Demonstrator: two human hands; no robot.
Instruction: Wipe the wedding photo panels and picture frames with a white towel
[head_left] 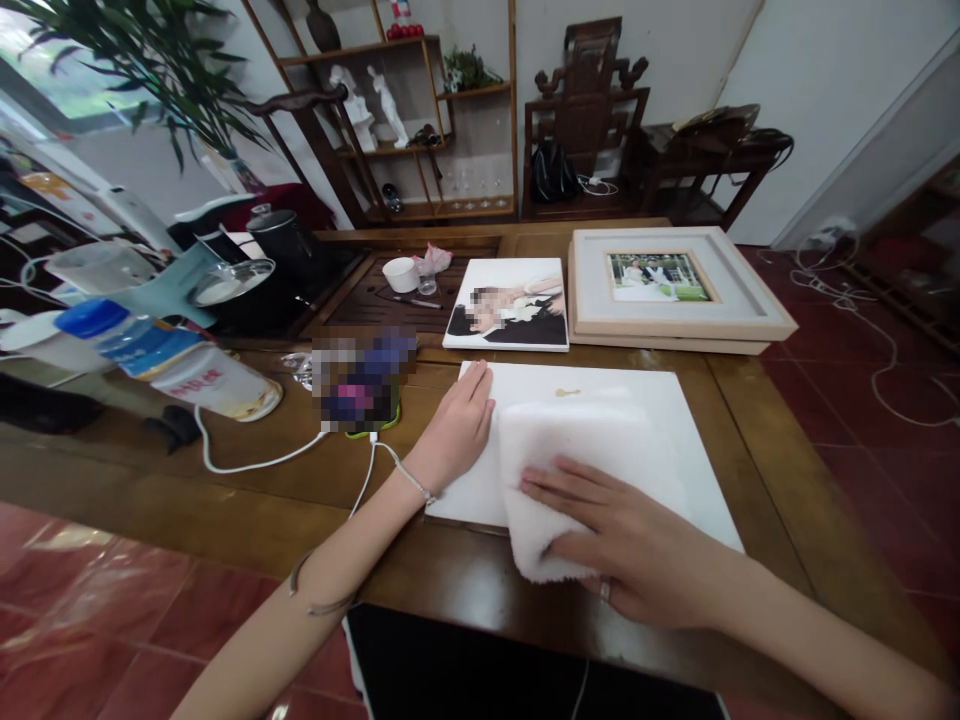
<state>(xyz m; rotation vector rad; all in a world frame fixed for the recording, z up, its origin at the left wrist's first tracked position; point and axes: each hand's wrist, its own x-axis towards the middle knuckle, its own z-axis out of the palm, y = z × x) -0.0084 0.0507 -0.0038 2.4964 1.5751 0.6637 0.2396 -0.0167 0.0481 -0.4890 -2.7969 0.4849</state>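
A white album or board (660, 420) lies flat on the wooden table (765, 470) in front of me. My left hand (455, 428) rests flat on its left edge, fingers together and stretched out. My right hand (622, 540) lies flat on a white fluffy cloth (577, 450) that is spread over the board's near half, fingers extended and pressing down. A small gold mark (567, 392) shows on the board above the cloth.
Behind the board lie a photo print (510, 303) and a framed photo (675, 285). To the left are a blurred object (364, 380) with white cables (255, 462), a tipped canister (169, 360), a kettle (281, 240) and a white cup (400, 273). Shelves and chairs stand behind.
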